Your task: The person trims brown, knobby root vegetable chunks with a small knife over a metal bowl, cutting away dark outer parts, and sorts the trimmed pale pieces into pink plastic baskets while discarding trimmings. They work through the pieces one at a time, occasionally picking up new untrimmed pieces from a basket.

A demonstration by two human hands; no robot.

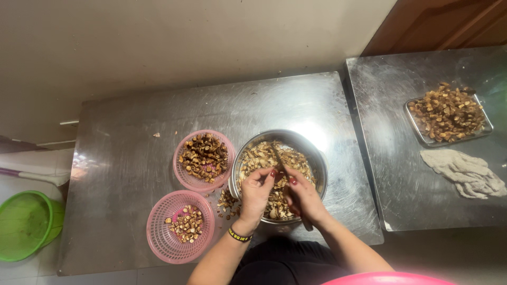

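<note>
Steel table, both hands over metal bowl, 2 pink baskets beside

A steel bowl of nut pieces sits mid-table, two baskets to its left. On the right-hand table lie a tray and, nearer, a cloth.

Bright overhead glare, sharp focus
</note>
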